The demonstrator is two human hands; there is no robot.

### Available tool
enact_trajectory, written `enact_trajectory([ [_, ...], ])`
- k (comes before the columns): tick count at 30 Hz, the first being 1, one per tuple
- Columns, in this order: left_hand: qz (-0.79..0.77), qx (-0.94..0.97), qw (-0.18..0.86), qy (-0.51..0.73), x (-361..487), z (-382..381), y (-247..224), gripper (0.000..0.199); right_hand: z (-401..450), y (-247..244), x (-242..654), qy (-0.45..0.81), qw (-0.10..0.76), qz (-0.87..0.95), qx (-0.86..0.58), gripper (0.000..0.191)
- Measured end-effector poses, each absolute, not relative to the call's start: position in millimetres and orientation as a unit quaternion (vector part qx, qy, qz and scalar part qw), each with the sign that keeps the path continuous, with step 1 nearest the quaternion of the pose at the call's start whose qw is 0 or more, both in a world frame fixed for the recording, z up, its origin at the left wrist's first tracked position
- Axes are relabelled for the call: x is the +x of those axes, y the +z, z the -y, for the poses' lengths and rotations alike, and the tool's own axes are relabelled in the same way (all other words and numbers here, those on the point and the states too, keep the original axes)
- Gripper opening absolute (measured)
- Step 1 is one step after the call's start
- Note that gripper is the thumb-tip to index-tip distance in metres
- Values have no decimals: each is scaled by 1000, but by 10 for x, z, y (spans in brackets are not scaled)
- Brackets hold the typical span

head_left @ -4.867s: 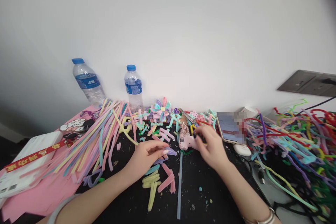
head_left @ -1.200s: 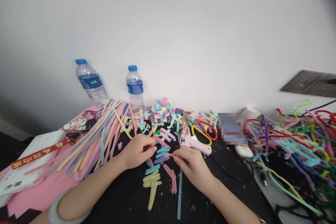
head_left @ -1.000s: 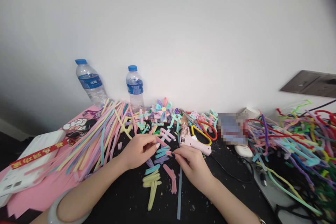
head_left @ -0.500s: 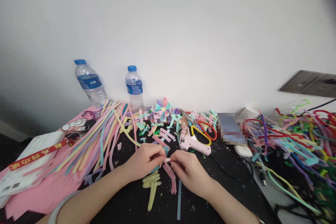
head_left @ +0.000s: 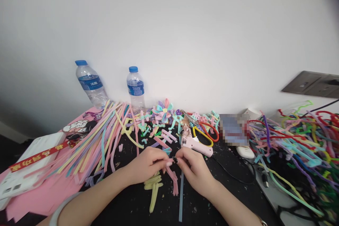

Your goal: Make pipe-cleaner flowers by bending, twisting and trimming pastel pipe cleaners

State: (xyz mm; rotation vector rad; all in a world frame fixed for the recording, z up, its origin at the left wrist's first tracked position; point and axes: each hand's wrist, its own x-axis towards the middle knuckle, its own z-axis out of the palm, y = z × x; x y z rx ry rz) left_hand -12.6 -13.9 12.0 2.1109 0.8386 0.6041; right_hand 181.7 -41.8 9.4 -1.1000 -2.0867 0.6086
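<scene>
My left hand [head_left: 147,164] and my right hand [head_left: 195,170] meet at the middle of the black table, fingertips pinched together. What they pinch is small and hidden by the fingers. Just under the fingertips lie short pink pipe cleaner pieces [head_left: 173,183]. Yellow-green pipe cleaner pieces [head_left: 153,190] rest below my left hand. A translucent glue stick [head_left: 180,199] lies lengthwise beside my right wrist. Beyond my right hand is a pink glue gun [head_left: 196,146], with red and yellow handled scissors [head_left: 209,134] behind it.
Long pastel pipe cleaners [head_left: 106,137] fan out at left near a white box [head_left: 31,159]. Two water bottles [head_left: 136,86] stand by the wall. A pipe cleaner flower [head_left: 164,110] sits at the back. Tangled pipe cleaners [head_left: 304,148] and a white mouse-like object [head_left: 245,152] lie at right.
My fingertips have shifted slightly, and my right thumb's dark nail now shows. My right hand has rolled a little upward. The things on the table have stayed put.
</scene>
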Motion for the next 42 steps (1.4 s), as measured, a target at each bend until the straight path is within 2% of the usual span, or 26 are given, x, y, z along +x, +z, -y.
enact_trajectory([
  [3, -387, 779, 374, 322, -161, 86, 124, 30, 405, 98, 1822, 213, 325, 793, -468, 8],
  [7, -443, 715, 328, 430, -203, 24, 105, 25, 422, 89, 1783, 147, 243, 839, -464, 6],
  [10, -463, 682, 328, 461, -207, 3, 97, 20, 458, 72, 1741, 95, 199, 857, -465, 13],
  [13, -472, 668, 340, 464, -203, -2, 87, 18, 479, 83, 1719, 99, 192, 856, -469, 12],
  [18, -487, 632, 405, 446, -207, 3, 37, 16, 445, 124, 1735, 200, 261, 806, -492, 12],
  [22, -479, 621, 445, 432, -191, 14, 52, 17, 379, 75, 1775, 351, 357, 707, -499, 5],
  [26, -458, 617, 485, 418, -171, 25, 100, 18, 335, 21, 1796, 446, 426, 643, -454, 24],
  [28, -448, 613, 504, 411, -169, 29, 104, 20, 331, 10, 1796, 466, 436, 630, -442, 26],
  [34, -444, 597, 537, 398, -166, 32, 61, 22, 345, 15, 1799, 459, 458, 628, -430, 5],
  [42, -439, 575, 580, 375, -122, 54, 98, 20, 339, 51, 1793, 477, 476, 609, -419, 4],
])
